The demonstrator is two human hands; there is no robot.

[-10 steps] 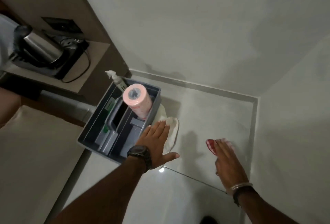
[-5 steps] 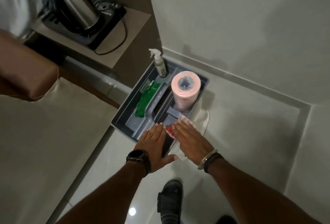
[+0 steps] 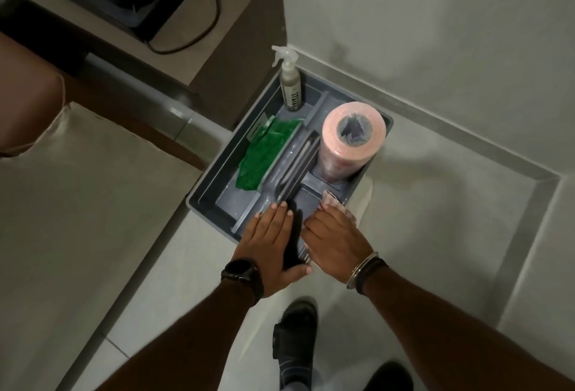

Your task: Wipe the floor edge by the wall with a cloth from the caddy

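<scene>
Grey plastic is being shown by the caddy (image 3: 211, 191), which is sitting on the pale tiled floor (image 3: 435, 204) in the corner, close to the wall (image 3: 435, 32) and its skirting strip. A spray bottle (image 3: 291, 88) is standing upright in the caddy's far compartment, a green cloth (image 3: 264, 154) is lying crumpled in the left one, and a pink roll (image 3: 350, 144) is standing on end at the right. The left hand (image 3: 273, 244) is being held flat over the near end of the caddy, fingers (image 3: 275, 213) straight and together, released and grasping nothing; a dark watch (image 3: 241, 272) is being worn on its wrist. The right hand (image 3: 334, 241) is being held palm down at the caddy's near right compartment, over a red-and-white checked cloth (image 3: 331, 199) of which only an edge is showing past the fingertips; whether that cloth is being gripped or only covered cannot be told. A white cloth (image 3: 362, 200) is lying on the floor just beside the caddy's right wall. A dark shoe (image 3: 295, 341) is being seen below the arms.
</scene>
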